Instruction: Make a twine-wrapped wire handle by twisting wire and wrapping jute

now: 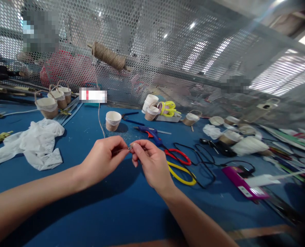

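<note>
My left hand [104,156] and my right hand [152,163] meet above the middle of the blue table, fingertips pinched almost together. Between them runs a thin strand [121,150], with a small shiny spot where the fingertips meet. Twine [99,118] hangs from a roll and passes out of sight behind my left hand; whether it is the same strand I cannot tell. Just beyond the hands stands a small paper cup [113,121] with a white upper part and brown wrapping below. A blue glue gun [152,134] lies beyond my right hand.
The twine roll [108,56] hangs on a perforated metal screen. Handled cups [47,107] and crumpled white cloth [32,144] are on the left. Blue-handled pliers [133,118] lie behind the cup. Scissors with red and yellow handles [182,173], black cable [209,164] and a purple power strip [241,183] occupy the right.
</note>
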Tool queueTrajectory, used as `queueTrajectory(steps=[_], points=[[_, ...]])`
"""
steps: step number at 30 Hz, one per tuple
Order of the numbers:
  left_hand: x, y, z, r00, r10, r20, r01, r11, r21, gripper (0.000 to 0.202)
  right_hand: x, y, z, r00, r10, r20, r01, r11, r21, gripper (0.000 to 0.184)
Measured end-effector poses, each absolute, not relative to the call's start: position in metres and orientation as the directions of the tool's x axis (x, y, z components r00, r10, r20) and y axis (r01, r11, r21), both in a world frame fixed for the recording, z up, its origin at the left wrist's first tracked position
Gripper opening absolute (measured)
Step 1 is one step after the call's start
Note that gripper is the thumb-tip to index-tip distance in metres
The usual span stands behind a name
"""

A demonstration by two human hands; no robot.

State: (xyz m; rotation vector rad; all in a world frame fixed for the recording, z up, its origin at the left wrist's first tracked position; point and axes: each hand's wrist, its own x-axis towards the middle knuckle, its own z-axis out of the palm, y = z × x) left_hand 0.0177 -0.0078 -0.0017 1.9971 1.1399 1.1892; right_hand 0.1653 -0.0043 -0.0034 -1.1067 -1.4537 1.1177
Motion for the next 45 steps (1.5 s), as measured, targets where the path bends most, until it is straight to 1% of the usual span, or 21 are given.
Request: queueTrajectory(steps=[2,3,5,8,11,14,17,19,20,23,25,27,29,32,33,35,37,39,41,43,45], points=[[0.016,-0.008,-0.006,0.306,0.739,0.600,0.536,-0.654,0.533,0.015,0.165,-0.005,-0.003,-0.120,0.979,0.163,0.138,0.180,-0.974,0.015],[0.015,-0.008,-0.008,0.340,0.681,0.648,0.582,-0.694,0.424,0.016,0.165,-0.005,-0.002,-0.117,0.978,0.170,0.159,0.188,-0.969,0.015],[0.014,-0.007,-0.011,0.392,0.615,0.684,0.636,-0.718,0.281,0.019,0.164,-0.005,-0.002,-0.112,0.976,0.186,0.190,0.205,-0.960,0.015],[0.012,-0.006,-0.016,0.454,0.571,0.684,0.670,-0.725,0.160,0.020,0.164,-0.005,-0.003,-0.114,0.977,0.180,0.205,0.200,-0.958,0.016],[0.011,-0.005,-0.017,0.519,0.505,0.689,0.676,-0.736,0.029,0.021,0.165,-0.004,-0.006,-0.117,0.983,0.141,0.151,0.158,-0.976,0.017],[0.009,-0.004,-0.017,0.566,0.467,0.679,0.674,-0.737,-0.056,0.022,0.165,-0.002,-0.009,-0.144,0.982,0.121,0.003,0.122,-0.993,0.016],[0.007,-0.003,-0.017,0.572,0.464,0.676,0.674,-0.735,-0.067,0.022,0.164,0.000,-0.009,-0.183,0.980,0.078,-0.168,0.047,-0.985,0.014],[0.007,-0.002,-0.016,0.539,0.478,0.693,0.681,-0.731,-0.025,0.021,0.163,0.001,-0.008,-0.190,0.981,0.046,-0.236,0.000,-0.972,0.014],[0.008,-0.002,-0.015,0.512,0.493,0.703,0.681,-0.732,0.018,0.021,0.162,0.001,-0.007,-0.188,0.981,0.039,-0.255,-0.010,-0.967,0.014],[0.010,-0.002,-0.010,0.404,0.589,0.700,0.644,-0.727,0.239,0.017,0.162,0.002,-0.008,-0.177,0.983,0.047,-0.257,0.000,-0.966,0.014],[0.011,-0.003,-0.005,0.345,0.677,0.649,0.591,-0.695,0.410,0.013,0.163,0.003,-0.010,-0.174,0.982,0.074,-0.220,0.034,-0.975,0.015],[0.013,-0.005,-0.001,0.312,0.774,0.550,0.537,-0.622,0.570,0.011,0.165,0.002,-0.012,-0.171,0.979,0.115,-0.132,0.093,-0.987,0.016],[0.014,-0.006,0.003,0.293,0.862,0.414,0.467,-0.506,0.725,0.012,0.167,0.001,-0.013,-0.159,0.971,0.176,0.024,0.182,-0.983,0.017],[0.016,-0.007,0.006,0.276,0.939,0.205,0.293,-0.286,0.912,0.014,0.168,-0.004,-0.013,-0.149,0.944,0.294,0.258,0.324,-0.910,0.017],[0.017,-0.007,0.006,0.277,0.949,0.150,0.233,-0.218,0.948,0.014,0.168,-0.005,-0.012,-0.152,0.934,0.323,0.302,0.355,-0.885,0.017],[0.017,-0.007,0.007,0.284,0.958,0.047,0.145,-0.091,0.985,0.015,0.168,-0.006,-0.011,-0.159,0.924,0.348,0.329,0.382,-0.864,0.017],[0.017,-0.006,0.008,0.307,0.951,-0.038,0.078,0.015,0.997,0.016,0.168,-0.005,-0.009,-0.156,0.930,0.332,0.282,0.365,-0.887,0.016],[0.016,-0.005,0.009,0.335,0.938,-0.093,0.010,0.095,0.995,0.017,0.167,-0.003,-0.009,-0.154,0.948,0.280,0.144,0.302,-0.942,0.016],[0.015,-0.004,0.010,0.358,0.926,-0.122,-0.051,0.150,0.987,0.018,0.166,-0.001,-0.009,-0.171,0.967,0.188,-0.043,0.183,-0.982,0.016],[0.015,-0.004,0.011,0.376,0.914,-0.150,-0.095,0.199,0.975,0.020,0.165,0.000,-0.008,-0.204,0.975,0.094,-0.197,0.053,-0.979,0.017],[0.014,-0.004,0.012,0.401,0.900,-0.172,-0.138,0.245,0.960,0.021,0.164,0.001,-0.007,-0.230,0.973,0.035,-0.275,-0.030,-0.961,0.016]])
